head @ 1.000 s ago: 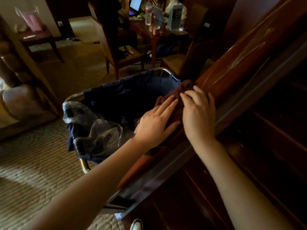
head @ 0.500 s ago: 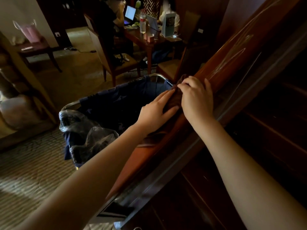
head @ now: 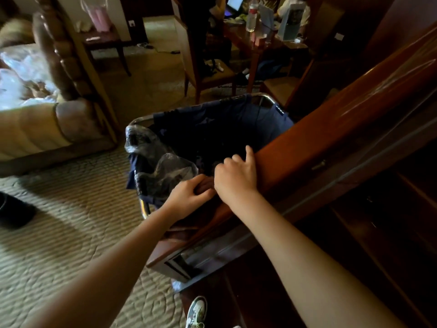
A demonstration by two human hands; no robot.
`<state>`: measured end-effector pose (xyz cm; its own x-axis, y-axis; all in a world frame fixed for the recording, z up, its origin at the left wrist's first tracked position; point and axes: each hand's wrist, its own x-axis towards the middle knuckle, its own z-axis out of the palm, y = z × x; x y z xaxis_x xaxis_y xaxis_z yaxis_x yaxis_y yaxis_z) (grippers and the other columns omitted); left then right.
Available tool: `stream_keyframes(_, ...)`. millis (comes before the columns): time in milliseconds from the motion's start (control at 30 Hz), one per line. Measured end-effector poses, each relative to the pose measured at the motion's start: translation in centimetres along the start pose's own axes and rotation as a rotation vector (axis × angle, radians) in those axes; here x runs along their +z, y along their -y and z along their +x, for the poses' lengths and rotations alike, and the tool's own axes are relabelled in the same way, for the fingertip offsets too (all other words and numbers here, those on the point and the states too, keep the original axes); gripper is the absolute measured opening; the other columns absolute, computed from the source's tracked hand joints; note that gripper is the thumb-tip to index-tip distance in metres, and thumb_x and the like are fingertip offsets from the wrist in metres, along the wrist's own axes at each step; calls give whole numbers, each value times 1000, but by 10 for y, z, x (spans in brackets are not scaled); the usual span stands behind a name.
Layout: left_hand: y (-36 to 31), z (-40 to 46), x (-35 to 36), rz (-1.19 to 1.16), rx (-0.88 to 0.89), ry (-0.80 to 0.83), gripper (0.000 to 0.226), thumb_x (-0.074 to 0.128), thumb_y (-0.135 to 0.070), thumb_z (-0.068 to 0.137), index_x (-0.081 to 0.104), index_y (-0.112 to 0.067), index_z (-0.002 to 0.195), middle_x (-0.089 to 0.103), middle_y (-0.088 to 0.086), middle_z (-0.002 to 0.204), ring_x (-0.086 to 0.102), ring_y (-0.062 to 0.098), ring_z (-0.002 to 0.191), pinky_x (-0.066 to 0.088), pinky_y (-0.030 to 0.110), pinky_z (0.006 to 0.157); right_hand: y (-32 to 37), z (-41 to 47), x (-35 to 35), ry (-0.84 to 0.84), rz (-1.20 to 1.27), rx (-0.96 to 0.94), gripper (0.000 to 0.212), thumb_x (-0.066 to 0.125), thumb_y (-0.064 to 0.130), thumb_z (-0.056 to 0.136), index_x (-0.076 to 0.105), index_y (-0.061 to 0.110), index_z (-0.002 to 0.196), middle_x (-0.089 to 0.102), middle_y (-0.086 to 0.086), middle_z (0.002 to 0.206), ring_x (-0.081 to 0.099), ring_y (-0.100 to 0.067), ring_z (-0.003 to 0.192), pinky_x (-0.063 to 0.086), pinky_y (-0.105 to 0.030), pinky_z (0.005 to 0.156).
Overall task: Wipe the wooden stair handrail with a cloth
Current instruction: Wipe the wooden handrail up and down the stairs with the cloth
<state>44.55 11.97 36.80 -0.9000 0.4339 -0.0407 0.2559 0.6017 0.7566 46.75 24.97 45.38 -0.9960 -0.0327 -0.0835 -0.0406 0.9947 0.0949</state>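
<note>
The glossy red-brown wooden handrail slopes from the upper right down to its end at lower centre. A dark brown cloth lies over the rail's lower part, mostly hidden under my hands. My left hand sits on the rail's left edge, fingers curled into the cloth. My right hand is right beside it on top of the rail. Its fingers bunch over the cloth at the edge, and the index finger sticks up.
A metal-framed cart with a dark blue bag and clear plastic bags stands against the rail's left side. Beyond are a wooden chair, a table with a bottle, and a bed at left. Patterned carpet spreads below, with my shoe at the bottom.
Both hands have come down the rail toward its lower end with the cloth. Their fingers, flat on the cloth before, are now curled and bunching it.
</note>
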Motion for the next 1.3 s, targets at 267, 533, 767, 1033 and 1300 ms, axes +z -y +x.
stream_keyframes(267, -48, 35, 3, 104, -6, 25, 67, 25, -68, 64, 53, -36, 116, 65, 2, 111, 59, 26, 103, 45, 42, 89, -43, 4, -14, -144, -2, 87, 31, 37, 19, 93, 66, 21, 102, 64, 0, 108, 48, -21, 116, 6, -50, 114)
stream_keyframes(533, -32, 16, 6, 200, 97, -88, 65, 21, -65, 77, 55, -29, 120, 68, -1, 100, 62, 20, 89, 41, 30, 69, -32, 13, -14, -26, -133, 36, 29, 35, 15, 94, 63, 15, 102, 65, -5, 105, 52, -24, 112, 14, -45, 115)
stream_keyframes(767, 84, -76, -6, 304, -76, -206, 58, 27, -59, 72, 60, -15, 91, 67, 5, 84, 62, 26, 78, 40, 32, 60, 92, 12, 55, 163, -67, -251, 33, 36, 19, 94, 61, 14, 115, 63, -9, 119, 54, -26, 115, 29, -36, 103)
stream_keyframes(1033, 156, -124, -9, 324, -281, -228, 62, 25, -58, 68, 61, -14, 94, 68, 7, 87, 63, 32, 80, 46, 37, 62, 169, 9, 90, 318, 7, -363, 31, 38, 13, 95, 58, 13, 119, 59, -9, 125, 52, -27, 118, 29, -37, 103)
stream_keyframes(1300, 70, -78, -72, 333, -197, -280, 70, 20, -66, 69, 69, -22, 91, 69, 1, 80, 61, 19, 75, 46, 31, 64, 99, 8, 38, -23, 623, -212, 33, 40, 6, 93, 64, 8, 115, 62, -13, 117, 55, -28, 110, 40, -30, 94)
